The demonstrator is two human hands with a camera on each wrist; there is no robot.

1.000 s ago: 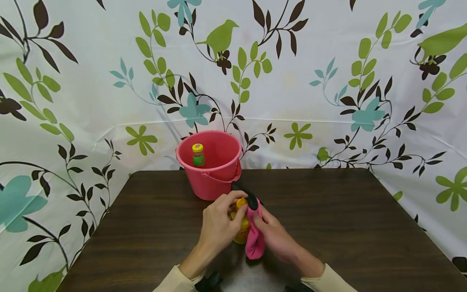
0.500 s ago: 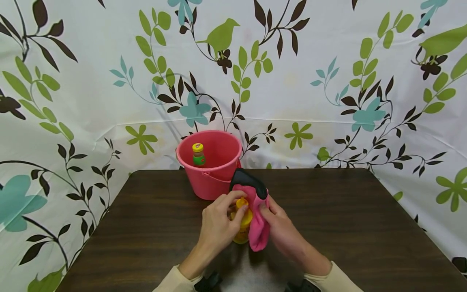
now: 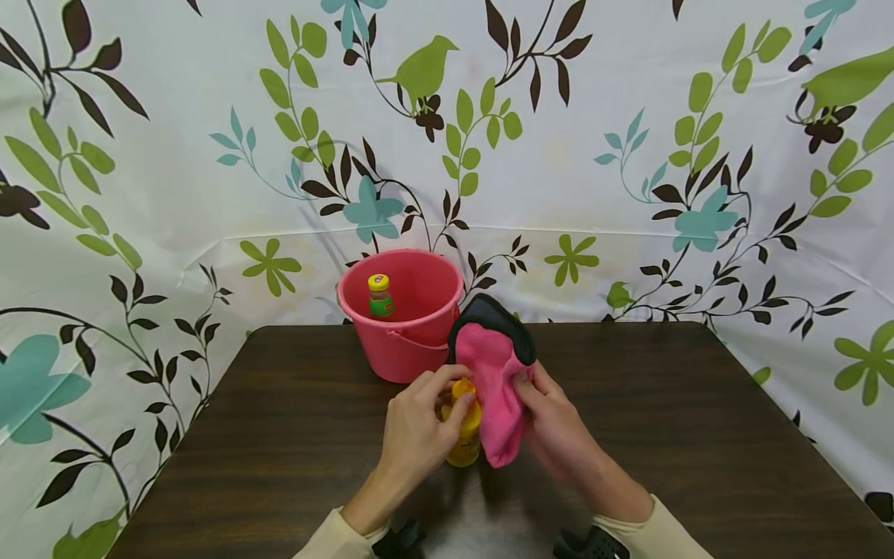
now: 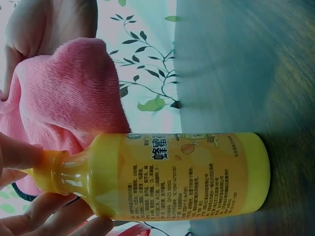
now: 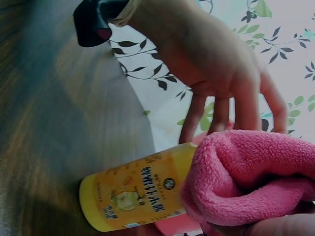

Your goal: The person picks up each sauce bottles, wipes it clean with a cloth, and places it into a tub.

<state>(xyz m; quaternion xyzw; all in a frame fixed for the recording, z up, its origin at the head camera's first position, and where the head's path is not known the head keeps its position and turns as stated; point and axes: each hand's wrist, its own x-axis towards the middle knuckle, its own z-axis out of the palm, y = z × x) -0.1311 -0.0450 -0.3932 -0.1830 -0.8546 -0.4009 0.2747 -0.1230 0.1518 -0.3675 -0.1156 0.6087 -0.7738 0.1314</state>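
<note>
In the head view a yellow squeeze bottle (image 3: 466, 444) with a pointed cap stands upright on the table. My left hand (image 3: 414, 427) pinches it by the cap and neck. My right hand (image 3: 566, 427) holds a pink plush cloth (image 3: 492, 369) with a wide black edge, its thumb pressed on the near side. The cloth hangs just right of the bottle and overlaps its upper part in the right wrist view. Dark printed characters cover the bottle's orange label (image 4: 187, 182) in the left wrist view. The right fingertips are partly hidden behind the cloth.
A pink bucket (image 3: 391, 353) with its handle down stands behind the hands at the table's back edge. Inside it is a small jar (image 3: 380, 298) with a yellow lid and green label. A patterned curtain (image 3: 573, 178) hangs behind the dark wooden table (image 3: 670, 435).
My right hand has moved up and to the right with the cloth, which has swung round so more of its pink face and black edge show. The left hand and bottle have stayed put.
</note>
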